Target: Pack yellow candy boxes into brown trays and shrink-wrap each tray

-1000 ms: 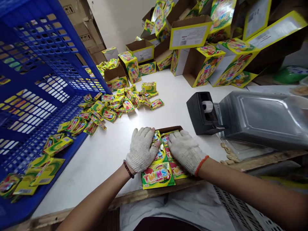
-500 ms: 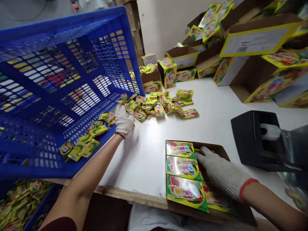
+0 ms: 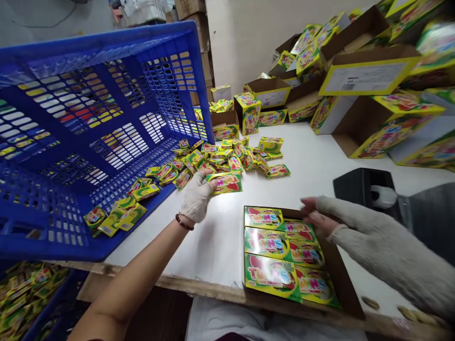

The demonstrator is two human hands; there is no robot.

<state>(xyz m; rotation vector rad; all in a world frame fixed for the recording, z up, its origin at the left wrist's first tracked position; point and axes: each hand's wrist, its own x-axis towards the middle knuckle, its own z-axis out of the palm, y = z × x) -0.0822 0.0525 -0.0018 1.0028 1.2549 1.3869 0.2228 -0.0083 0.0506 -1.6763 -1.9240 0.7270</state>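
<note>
My left hand [image 3: 197, 195], in a white fingerless knit glove, grips a small flat yellow-green Twins packet [image 3: 225, 183] by its left end, just in front of a pile of similar packets [image 3: 234, 158]. My right hand [image 3: 355, 229], gloved the same way, hovers over the right rim of an open carton [image 3: 343, 265], its thumb and fingers apart and nothing in them. Inside the carton, Twins packs [image 3: 267, 240] lie face up in two columns. The left column looks higher than the right one.
A blue plastic crate [image 3: 117, 113] lies tipped at the left, with packets on its lower side. Yellow display boxes [image 3: 398, 123] are stacked at the back right. A black device [image 3: 366, 189] stands right of the carton. Another blue container with packets [image 3: 28, 298] sits below the table edge.
My left hand has moved right and toward me from the pile and now holds a packet. My right hand has lifted out of the carton and moved right, uncovering the right column.
</note>
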